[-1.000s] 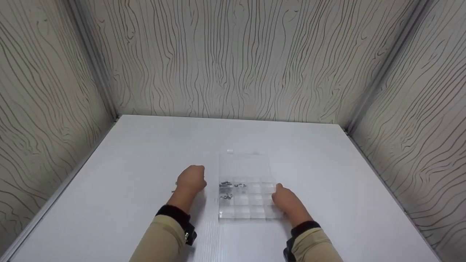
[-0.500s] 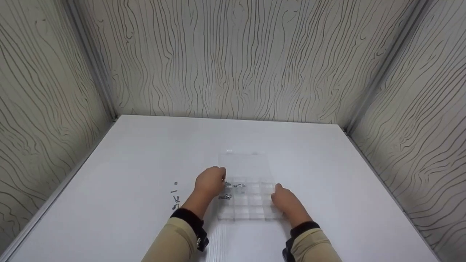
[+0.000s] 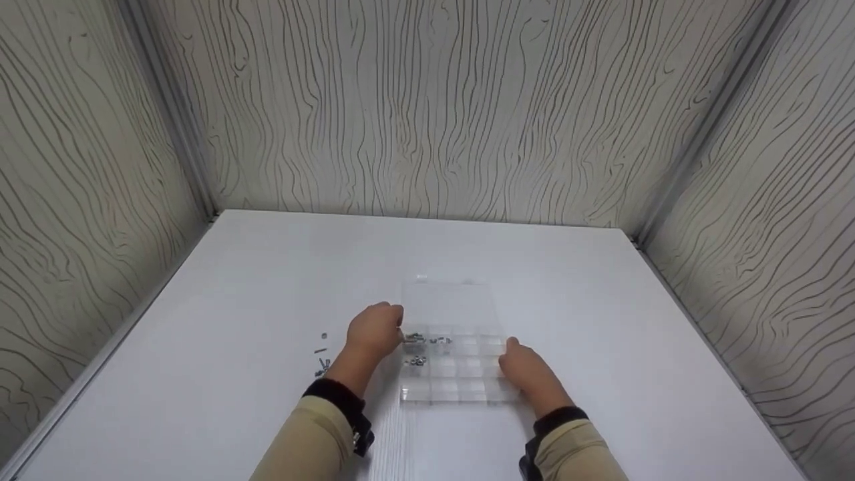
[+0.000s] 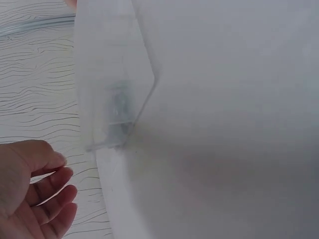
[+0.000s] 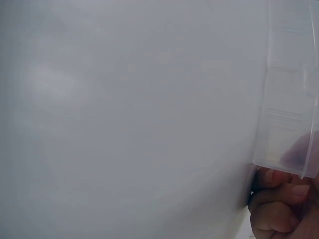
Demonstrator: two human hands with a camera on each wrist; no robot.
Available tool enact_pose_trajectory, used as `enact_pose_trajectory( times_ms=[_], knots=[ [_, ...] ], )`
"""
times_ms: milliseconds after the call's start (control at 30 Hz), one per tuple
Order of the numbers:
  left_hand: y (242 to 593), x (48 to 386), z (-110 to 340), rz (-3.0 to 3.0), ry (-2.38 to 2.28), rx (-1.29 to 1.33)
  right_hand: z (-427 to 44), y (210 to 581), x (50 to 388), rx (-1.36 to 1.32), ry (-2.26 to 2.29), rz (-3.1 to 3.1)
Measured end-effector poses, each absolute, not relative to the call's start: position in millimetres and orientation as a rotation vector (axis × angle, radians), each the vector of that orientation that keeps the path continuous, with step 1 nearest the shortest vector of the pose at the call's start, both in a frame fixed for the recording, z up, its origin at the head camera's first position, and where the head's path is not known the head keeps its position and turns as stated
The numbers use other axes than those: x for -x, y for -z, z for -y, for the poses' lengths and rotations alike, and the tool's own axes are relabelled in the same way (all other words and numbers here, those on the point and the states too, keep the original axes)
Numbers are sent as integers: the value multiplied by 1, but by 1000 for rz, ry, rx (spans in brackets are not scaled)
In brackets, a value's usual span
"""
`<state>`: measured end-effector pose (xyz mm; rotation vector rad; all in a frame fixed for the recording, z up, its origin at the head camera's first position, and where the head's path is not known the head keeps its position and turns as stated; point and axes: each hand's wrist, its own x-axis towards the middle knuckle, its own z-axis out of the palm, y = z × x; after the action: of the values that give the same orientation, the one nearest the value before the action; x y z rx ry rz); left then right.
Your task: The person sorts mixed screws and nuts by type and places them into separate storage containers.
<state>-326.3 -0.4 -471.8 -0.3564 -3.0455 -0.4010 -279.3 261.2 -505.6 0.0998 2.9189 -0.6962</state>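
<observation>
A clear plastic compartment box (image 3: 461, 389) lies on the white table, its lid (image 3: 447, 304) folded back flat behind it. My right hand (image 3: 528, 371) grips the right edge of the box; the right wrist view shows the curled fingers (image 5: 274, 216) at that corner. By the left edge is my left hand (image 3: 375, 331). Its fingers are loosely bent in the left wrist view, and I see nothing between them. Small metal screws (image 3: 415, 339) fill part of the back left compartment. Shiny small parts (image 3: 441, 341) sit in the one beside it, and nut-like pieces (image 3: 418, 361) in the one in front.
Left of the left forearm, several loose screws (image 3: 324, 366), a single thin piece (image 3: 320, 351) and a small nut-like part (image 3: 324, 336) lie on the table (image 3: 534, 267). Wood-patterned panels (image 3: 414, 107) stand at the back and both sides.
My left hand moved right to above the back left compartment, then drew back slightly left. Loose screws on the table came into view. The right hand and box stayed in place.
</observation>
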Motion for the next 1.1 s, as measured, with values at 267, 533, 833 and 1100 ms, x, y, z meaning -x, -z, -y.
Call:
enact_pose_trajectory(
  times_ms=[267, 533, 833, 1100],
  knots=[
    [462, 334, 41, 3112, 378, 338, -261, 506, 281, -133, 664, -2910],
    [461, 334, 75, 3247, 297, 215, -260, 504, 282, -154, 651, -2884],
    [481, 329, 95, 3334, 264, 118, -262, 507, 283, -157, 673, -2883],
    [487, 328, 99, 3338, 281, 125, -261, 507, 283, -133, 673, -2894]
  ],
)
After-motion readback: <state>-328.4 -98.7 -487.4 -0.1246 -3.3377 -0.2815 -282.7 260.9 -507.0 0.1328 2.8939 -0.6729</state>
